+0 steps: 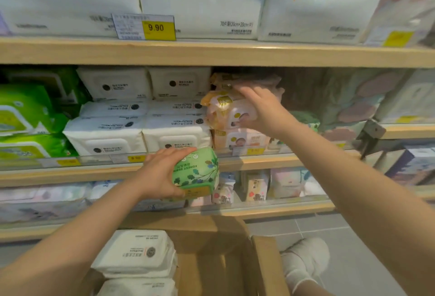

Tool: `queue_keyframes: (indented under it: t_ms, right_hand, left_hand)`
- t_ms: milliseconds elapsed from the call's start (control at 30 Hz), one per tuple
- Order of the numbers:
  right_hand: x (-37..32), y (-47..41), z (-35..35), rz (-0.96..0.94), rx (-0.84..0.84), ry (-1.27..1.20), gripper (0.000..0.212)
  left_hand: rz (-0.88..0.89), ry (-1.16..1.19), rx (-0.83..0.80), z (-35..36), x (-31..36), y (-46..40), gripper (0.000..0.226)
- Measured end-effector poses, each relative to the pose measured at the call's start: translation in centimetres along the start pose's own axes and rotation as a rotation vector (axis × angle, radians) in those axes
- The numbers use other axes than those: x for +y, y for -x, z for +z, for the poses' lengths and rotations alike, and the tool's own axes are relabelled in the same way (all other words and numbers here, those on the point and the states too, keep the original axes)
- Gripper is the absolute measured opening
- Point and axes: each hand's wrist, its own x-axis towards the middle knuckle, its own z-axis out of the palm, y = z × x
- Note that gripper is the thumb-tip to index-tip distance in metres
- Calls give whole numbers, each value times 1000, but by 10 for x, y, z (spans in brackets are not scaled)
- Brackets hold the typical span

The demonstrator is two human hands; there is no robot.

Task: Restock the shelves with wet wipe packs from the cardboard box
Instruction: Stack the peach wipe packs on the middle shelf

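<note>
Light wooden shelves (pixel 211 54) run across the view in tiers, each board edged in pale wood, with clear strips along the front lip of the lower ones. A yellow price tag (pixel 159 27) reading 9.90 hangs on the top board, and smaller yellow tags (pixel 397 38) sit further along. At the lower right the floor (pixel 313 226) is laid with grey tiles and thin pale joints. The lighting is soft, warm and even.
</note>
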Motion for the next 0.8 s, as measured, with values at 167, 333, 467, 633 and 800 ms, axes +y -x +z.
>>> queue_keyframes:
  t_ms: [167,333,467,633,800]
  right_hand:
    - [-45,84,2,16,-374,-422,112]
    - [-58,137,5,219,-282,-643,94]
    - [-49,163,-15,375,-287,-752,83]
    - [-45,184,-41,466,-251,-862,75]
    - [-44,196,-47,551,-272,-985,67]
  left_hand:
    - [72,120,-17,-7,42,1,109]
    - [134,303,-63,-4,92,16,106]
    - [123,390,21,-1,110,36,102]
    - [-36,771,12,7,114,61,115]
    - [-101,950,-12,17,126,65,98]
